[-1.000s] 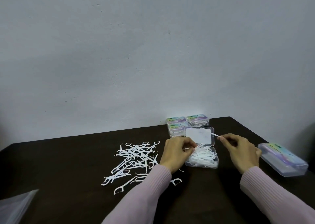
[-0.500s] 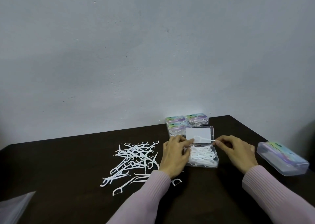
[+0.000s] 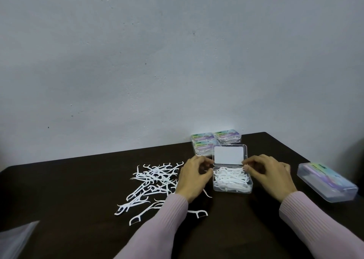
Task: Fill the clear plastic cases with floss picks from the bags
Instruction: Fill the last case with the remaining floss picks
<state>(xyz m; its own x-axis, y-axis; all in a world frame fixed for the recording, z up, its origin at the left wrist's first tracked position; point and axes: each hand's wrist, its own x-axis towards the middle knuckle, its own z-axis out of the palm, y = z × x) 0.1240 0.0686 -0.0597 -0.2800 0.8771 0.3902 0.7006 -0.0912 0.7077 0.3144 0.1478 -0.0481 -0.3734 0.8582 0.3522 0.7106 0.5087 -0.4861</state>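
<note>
A dark brown table (image 3: 78, 189) stands against a plain, pale grey-blue wall (image 3: 177, 52) with small marks, dimly lit.

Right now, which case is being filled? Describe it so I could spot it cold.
On the dark table, look right of the loose pile of floss picks, between the two hands. The open case sits there. Unlike the closed cases by the wall and the closed case at far right, its lid stands up.

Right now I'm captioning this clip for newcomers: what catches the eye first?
The open clear case, heaped with white picks, sits mid-table with its lid raised, the left hand and right hand flanking it. Left of it sprawls a loose pile of floss picks on the dark table.
</note>
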